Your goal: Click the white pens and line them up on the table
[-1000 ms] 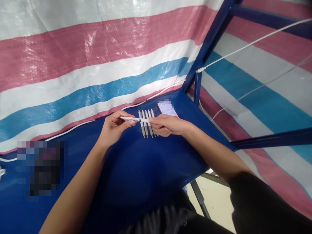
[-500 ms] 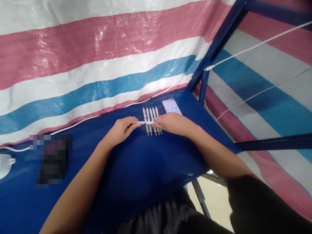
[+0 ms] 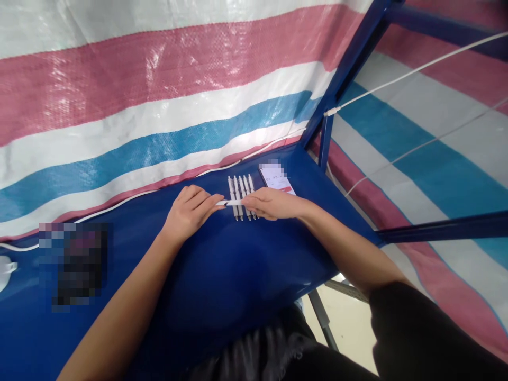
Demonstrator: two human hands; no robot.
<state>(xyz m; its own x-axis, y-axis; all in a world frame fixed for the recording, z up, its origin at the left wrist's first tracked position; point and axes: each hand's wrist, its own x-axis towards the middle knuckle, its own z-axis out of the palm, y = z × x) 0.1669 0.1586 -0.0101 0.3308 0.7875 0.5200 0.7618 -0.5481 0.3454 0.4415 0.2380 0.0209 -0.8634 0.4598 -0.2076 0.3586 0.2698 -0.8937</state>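
Note:
Between my two hands a white pen [image 3: 235,202] is held level, just over a row of pens. My left hand [image 3: 193,210] pinches its left end with thumb and fingers. On the other end, my right hand [image 3: 270,203] has its fingers closed, covering that part of the pen. Behind it, several white pens [image 3: 237,190] lie side by side on the blue table [image 3: 238,275], their metal tips toward me. The held pen and my right fingers hide parts of them.
A phone [image 3: 273,179] with a lit screen lies right of the pens, partly behind my right hand. At the left are a blurred dark object [image 3: 81,264] and a white item [image 3: 6,270]. A white cable [image 3: 130,197] runs along the back edge by the striped sheet [image 3: 159,69].
My left hand has turned, its fingers now curled further over the pen's left end. The view has shifted slightly, and the row of pens still lies in place.

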